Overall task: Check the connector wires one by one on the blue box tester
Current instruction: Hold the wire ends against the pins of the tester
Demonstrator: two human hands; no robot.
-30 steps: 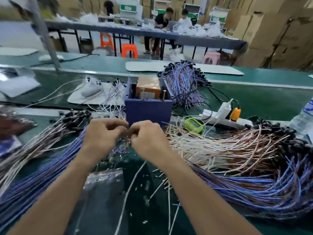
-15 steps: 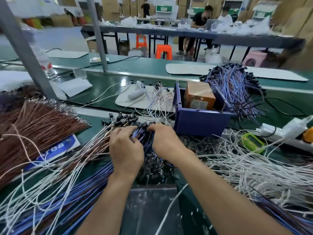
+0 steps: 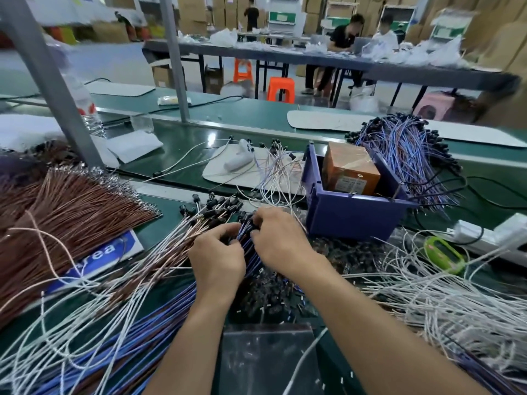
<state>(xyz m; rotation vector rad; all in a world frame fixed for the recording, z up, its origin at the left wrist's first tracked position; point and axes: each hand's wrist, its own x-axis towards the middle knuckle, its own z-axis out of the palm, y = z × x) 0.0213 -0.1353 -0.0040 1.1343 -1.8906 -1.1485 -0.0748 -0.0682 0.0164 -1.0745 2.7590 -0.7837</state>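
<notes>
- Head view: the left hand (image 3: 218,260) and right hand (image 3: 281,240) meet mid-scene over the green surface (image 3: 182,143).
- Left fingers (image 3: 228,228) are curled, pinching the blue connector wires (image 3: 168,312) just short of their black connector ends (image 3: 222,205).
- Right fingers (image 3: 262,216) curl round the same wires at the black ends, touching the left fingers.
- From the fingers the wires fan out toward the near left.
- Blue box tester (image 3: 353,212) stands just far-right of the right hand, apart from the fingers, with an orange-brown box (image 3: 352,169) inside.
- Brown wires (image 3: 71,212) lie at left, white wires (image 3: 427,295) at right.
</notes>
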